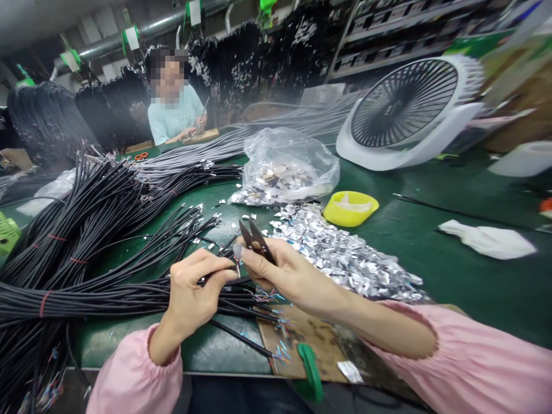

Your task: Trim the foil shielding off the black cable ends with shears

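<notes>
Head view over a green counter (pixel 431 241) strewn with cable work. Left hand (pixel 192 290), closed, pinching the end of a thin black cable (pixel 224 275) between thumb and fingertips, just above the counter's near edge. Right hand (pixel 280 273), closed around small black snips (pixel 255 238), blades parted and pointing up, tips close beside the pinched cable end. Pink sleeves on both arms. Heaped to the left, bundles of black cables (pixel 86 241), some bound with red bands, stripped ends fanning toward the hands. Beyond the right hand, a drift of silver foil scraps (pixel 345 256), a clear plastic bag (pixel 288 164) holding more scraps, and a yellow dish (pixel 350 208) just beside it. Farther right, a white fan (pixel 409 112) and a crumpled white cloth (pixel 487 240). Under the wrists, a worn brown board (pixel 302 339) with a green clamp (pixel 311 371). Across the counter, another person in a light blue shirt (pixel 175 118), seated, hands busy.
</notes>
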Demonstrator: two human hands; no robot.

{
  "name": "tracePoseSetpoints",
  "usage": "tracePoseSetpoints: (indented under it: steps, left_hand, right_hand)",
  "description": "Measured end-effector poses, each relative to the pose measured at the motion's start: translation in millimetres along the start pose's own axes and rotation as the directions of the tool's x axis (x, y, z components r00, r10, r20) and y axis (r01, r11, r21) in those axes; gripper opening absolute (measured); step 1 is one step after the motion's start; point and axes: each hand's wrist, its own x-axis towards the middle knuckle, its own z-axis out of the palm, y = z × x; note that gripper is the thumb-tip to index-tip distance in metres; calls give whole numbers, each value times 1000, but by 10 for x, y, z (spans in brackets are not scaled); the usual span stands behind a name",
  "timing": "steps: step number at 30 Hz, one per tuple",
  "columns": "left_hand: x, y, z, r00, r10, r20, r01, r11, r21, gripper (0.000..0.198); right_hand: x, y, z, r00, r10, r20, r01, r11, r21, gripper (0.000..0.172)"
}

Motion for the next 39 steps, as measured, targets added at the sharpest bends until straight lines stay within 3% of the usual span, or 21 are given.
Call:
tracePoseSetpoints:
  steps: [4,5,8,10,13,16,21,27,30,34,37,39]
  left_hand:
    - [10,1,-16,1000,-2,5,2,1000,-2,11]
    - [10,0,-17,1000,-9,-4,9,1000,-7,11]
    - [0,-2,-3,999,-46,-19,46,999,-3,11]
    - [-12,1,13,998,-68,0,68,998,13,11]
    - [-25,6,28,996,-95,5,94,995,29,13]
    - [-25,2,26,993,-117,-9,117,993,30,16]
    - [-24,-5,18,991,-137,-11,137,990,30,17]
    - [-42,-10,31,986,-165,-11,166,986,27,18]
    - [-42,-5,35,988,-154,-17,155,988,19,17]
    - [-35,10,32,989,-146,-28,147,989,22,17]
    - [-32,13,25,988,-153,-35,154,988,27,18]
    - [-32,11,19,987,-155,-36,156,987,27,18]
  right_hand:
    - [21,24,-62,945,-183,-272,117,964,-239,41]
    - [21,20,-73,941,-195,-277,123,958,-257,39]
    - [6,-10,-77,964,-243,-104,200,929,-312,32]
    - [-4,-21,-74,948,-313,-57,266,879,-395,28]
    - [1,2,-102,897,-391,-207,243,827,-508,24]
    - [6,30,-140,876,-368,-313,188,856,-481,22]
    - [-63,5,-118,925,-353,-141,290,896,-336,10]
    - [-134,16,-111,840,-539,-60,399,689,-606,19]
    - [-128,44,-120,806,-590,-47,395,595,-700,21]
    - [-99,50,-133,805,-582,-113,341,610,-715,18]
    - [-83,26,-148,822,-566,-53,385,624,-680,14]
    - [-80,12,-156,805,-594,-3,439,599,-669,14]
